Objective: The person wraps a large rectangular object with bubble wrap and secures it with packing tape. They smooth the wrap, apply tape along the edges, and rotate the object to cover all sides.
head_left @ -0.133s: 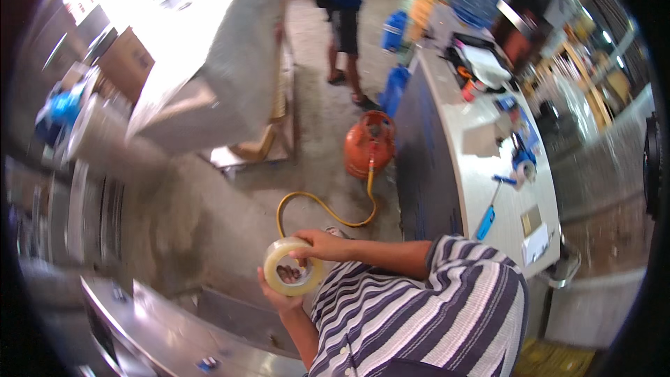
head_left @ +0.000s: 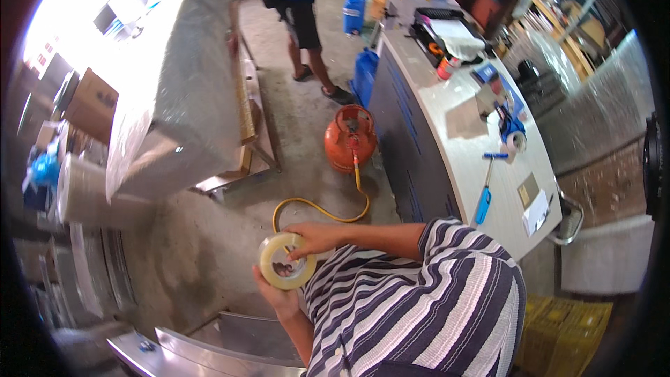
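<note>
Two hands grip one roll of clear tape, a glossy translucent ring with a hollow core, held low and near the striped shirt. The left hand cups it from below, fingers curled on its rim; the right hand reaches across from the right, fingertips pinching the top edge. Farther off, a yellow hose curls over rough concrete to a rounded orange gas cylinder.

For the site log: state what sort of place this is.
Probably a workshop or small warehouse: a large plastic-wrapped item on a concrete floor, an orange gas cylinder with hose, and a cluttered work counter.
</note>
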Available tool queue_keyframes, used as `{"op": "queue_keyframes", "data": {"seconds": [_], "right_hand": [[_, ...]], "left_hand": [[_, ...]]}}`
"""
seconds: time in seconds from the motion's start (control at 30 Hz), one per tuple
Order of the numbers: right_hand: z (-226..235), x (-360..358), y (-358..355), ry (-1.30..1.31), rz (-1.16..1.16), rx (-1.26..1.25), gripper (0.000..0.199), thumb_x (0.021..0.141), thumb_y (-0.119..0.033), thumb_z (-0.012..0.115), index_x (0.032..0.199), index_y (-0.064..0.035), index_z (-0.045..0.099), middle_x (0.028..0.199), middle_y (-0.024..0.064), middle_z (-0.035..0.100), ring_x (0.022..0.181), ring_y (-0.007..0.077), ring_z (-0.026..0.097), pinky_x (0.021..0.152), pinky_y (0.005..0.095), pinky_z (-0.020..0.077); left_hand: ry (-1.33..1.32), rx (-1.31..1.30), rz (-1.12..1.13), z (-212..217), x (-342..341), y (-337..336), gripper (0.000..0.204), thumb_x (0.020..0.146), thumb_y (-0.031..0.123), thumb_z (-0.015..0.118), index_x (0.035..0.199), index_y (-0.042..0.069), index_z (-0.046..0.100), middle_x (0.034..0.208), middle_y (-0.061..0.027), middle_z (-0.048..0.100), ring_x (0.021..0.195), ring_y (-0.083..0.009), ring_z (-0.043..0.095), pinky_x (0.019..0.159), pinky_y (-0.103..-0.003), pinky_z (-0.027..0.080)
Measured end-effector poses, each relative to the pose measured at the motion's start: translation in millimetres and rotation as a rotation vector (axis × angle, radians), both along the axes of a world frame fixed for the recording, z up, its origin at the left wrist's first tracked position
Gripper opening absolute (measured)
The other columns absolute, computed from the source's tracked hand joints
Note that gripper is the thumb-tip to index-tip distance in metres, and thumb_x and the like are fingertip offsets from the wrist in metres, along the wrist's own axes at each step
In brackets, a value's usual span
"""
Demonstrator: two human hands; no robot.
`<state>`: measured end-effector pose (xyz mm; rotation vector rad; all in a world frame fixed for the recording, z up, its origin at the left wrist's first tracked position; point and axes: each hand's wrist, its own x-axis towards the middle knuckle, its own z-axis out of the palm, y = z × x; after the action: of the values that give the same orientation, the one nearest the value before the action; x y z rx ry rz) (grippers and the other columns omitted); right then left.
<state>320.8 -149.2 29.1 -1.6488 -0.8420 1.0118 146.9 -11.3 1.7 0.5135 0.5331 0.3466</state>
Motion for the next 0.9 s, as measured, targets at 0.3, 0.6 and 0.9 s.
{"op": "queue_keyframes", "data": {"seconds": [0.3,0.6,0.9], "right_hand": [[-64.5,118.8,-116.3,0.193,-1.385,-0.066,0.030,0.093,-0.022,0.070,0.106,0.0050,0.071,0.084,0.0093,0.071,0.073,0.0178,0.067,0.063,0.0350,0.0538],[-121.4,193.5,-393.3,0.365,-2.369,-0.001,0.071,0.095,-0.067,0.055,0.108,0.0027,0.059,0.070,0.0153,0.065,0.053,0.0251,0.066,0.049,0.0396,0.0590],[-107.3,227.3,-237.5,-0.324,-2.321,-1.008,0.076,0.096,-0.047,0.059,0.144,0.0066,0.033,0.120,0.0368,0.062,0.111,0.0540,0.061,0.095,0.0557,0.0496]], "left_hand": [[0.382,0.708,-0.641,-23.4,125.2,89.6,0.052,0.109,0.041,0.042,0.142,0.003,0.053,0.113,-0.0116,0.068,0.096,-0.0182,0.064,0.085,-0.031,0.050],[0.576,0.826,-0.804,-61.1,162.4,202.0,0.048,0.107,0.038,0.048,0.136,0.001,0.058,0.107,-0.0127,0.070,0.092,-0.0185,0.066,0.081,-0.031,0.051],[0.858,0.800,-0.819,-63.3,156.6,250.5,0.046,0.106,0.037,0.051,0.130,-0.002,0.060,0.107,-0.0147,0.072,0.091,-0.0208,0.069,0.078,-0.033,0.053]]}}
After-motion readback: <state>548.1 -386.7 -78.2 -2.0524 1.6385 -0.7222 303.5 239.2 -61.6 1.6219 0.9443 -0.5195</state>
